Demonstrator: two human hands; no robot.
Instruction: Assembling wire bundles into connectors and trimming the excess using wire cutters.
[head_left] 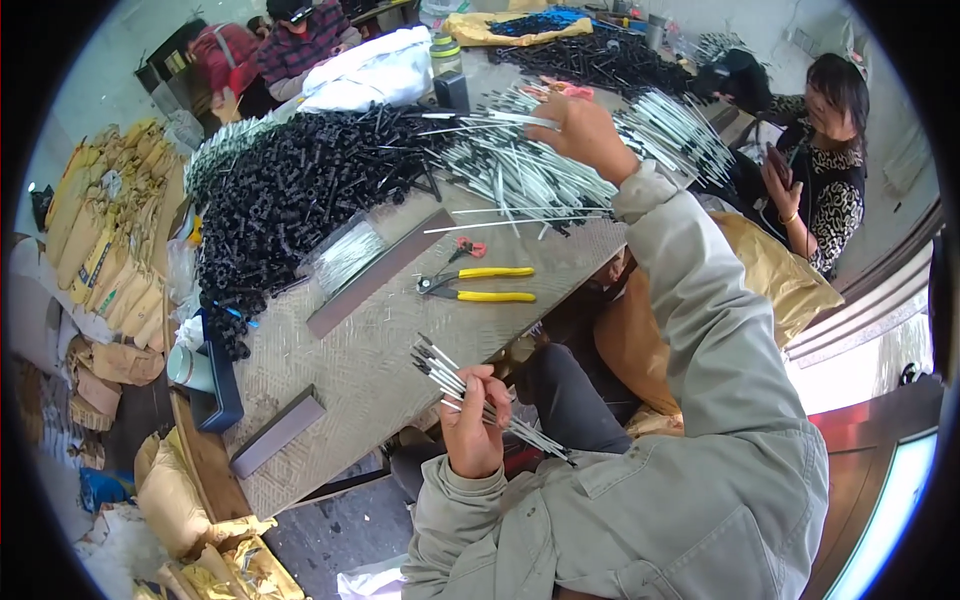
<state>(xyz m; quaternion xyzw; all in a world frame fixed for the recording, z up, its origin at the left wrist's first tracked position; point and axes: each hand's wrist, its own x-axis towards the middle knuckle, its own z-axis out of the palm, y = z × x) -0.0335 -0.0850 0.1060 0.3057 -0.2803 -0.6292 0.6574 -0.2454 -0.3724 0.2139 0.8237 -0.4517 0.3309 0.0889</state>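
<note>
A small bundle of thin white rods with black tips is gripped in my left hand, held in front of my body near the table's front edge. My right arm stretches far across the table. There my right hand closes its fingers on white rods that stick out to its left, above a big loose pile of white rods. Its fingertips are partly hidden. Cutting pliers with yellow handles lie opened on the table between my hands, beside a small red-handled tool.
A heap of black plastic parts covers the table's left. Near it lie a long dark bar, a shorter bar and a bag of thin pins. A person sits at right; others are at the back left.
</note>
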